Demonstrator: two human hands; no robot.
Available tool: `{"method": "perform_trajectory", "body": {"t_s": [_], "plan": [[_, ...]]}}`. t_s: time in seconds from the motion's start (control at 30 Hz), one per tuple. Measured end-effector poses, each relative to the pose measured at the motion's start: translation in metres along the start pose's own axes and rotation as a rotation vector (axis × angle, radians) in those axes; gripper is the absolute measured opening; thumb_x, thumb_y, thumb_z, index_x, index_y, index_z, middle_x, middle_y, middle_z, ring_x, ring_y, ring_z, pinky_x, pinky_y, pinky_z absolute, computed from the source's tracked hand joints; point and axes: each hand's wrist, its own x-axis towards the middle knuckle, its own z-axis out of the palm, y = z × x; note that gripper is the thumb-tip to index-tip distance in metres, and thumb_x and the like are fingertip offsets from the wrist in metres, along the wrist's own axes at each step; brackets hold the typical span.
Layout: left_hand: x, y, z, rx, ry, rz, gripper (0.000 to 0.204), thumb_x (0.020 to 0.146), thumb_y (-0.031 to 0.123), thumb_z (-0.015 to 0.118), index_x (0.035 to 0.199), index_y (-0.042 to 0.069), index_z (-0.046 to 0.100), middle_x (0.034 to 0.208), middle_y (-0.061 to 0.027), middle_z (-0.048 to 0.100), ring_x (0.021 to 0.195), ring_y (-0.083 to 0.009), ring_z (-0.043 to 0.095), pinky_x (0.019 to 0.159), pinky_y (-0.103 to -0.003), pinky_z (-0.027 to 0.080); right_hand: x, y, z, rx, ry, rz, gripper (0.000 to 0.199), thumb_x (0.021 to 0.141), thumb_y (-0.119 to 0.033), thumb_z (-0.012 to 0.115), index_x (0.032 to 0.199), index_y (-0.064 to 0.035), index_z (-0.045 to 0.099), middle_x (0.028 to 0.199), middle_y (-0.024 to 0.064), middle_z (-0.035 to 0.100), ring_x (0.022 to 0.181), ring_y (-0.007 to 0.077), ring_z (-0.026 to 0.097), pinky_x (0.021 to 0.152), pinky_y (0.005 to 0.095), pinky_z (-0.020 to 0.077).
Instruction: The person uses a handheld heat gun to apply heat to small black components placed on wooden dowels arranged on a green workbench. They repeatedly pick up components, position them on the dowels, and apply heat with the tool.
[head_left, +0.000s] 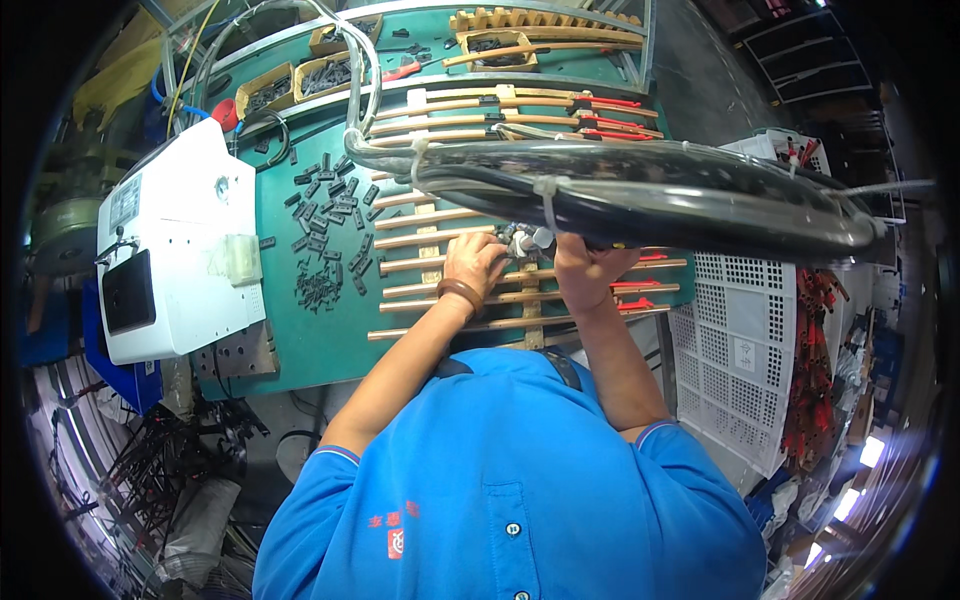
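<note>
1. At the near side of the green counter (290,355), wooden sticks (430,310) are laid left to right over pale support strips (532,318); should a forearm (390,385) be lowered onto them, their spacing could be upset.
2. On the right, a white perforated crate (700,320) is placed beside the counter.
3. Over the sticks, the left hand (472,262) is kept half curled, just beside a metal tool (525,240); whether anything is gripped cannot be told.
4. At the tool's right, the right hand (588,270) is tightly bent and partly covered; its hold cannot be told.
5. Across the right, a black cable bundle (680,195) is hung low; through its weight, the tool could be pulled askew.
6. On the left, loose black parts (325,215) are scattered near a white machine (195,230); by a wide sweep they could be mixed among the sticks.
7. At the far side, cardboard boxes (505,68) are set behind a metal rail (300,105).
</note>
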Motion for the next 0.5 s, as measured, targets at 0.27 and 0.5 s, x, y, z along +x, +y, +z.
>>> {"method": "perform_trajectory", "body": {"t_s": [0.27,0.5], "plan": [[0.002,-0.001,0.001,0.013,-0.016,0.031,0.017,0.066,0.016,0.075,0.08,0.015,0.066,0.092,-0.0013,0.061,0.095,-0.0257,0.054,0.08,-0.041,0.043,0.003,-0.001,0.008,0.061,0.055,-0.025,0.034,0.069,0.003,0.07,0.099,-0.0024,0.054,0.078,-0.0015,0.057,0.062,0.0034,0.047,0.061,0.0175,0.0411],[0.0,-0.002,0.003,0.069,-0.044,0.023,0.016,0.067,0.018,0.075,0.08,0.015,0.066,0.091,-0.0015,0.06,0.094,-0.0255,0.054,0.08,-0.04,0.043,-0.001,0.0,0.011,0.074,0.051,-0.054,0.03,0.072,0.005,0.066,0.098,-0.0024,0.052,0.077,-0.0006,0.056,0.063,0.0075,0.051,0.063,0.0207,0.0445]]}}
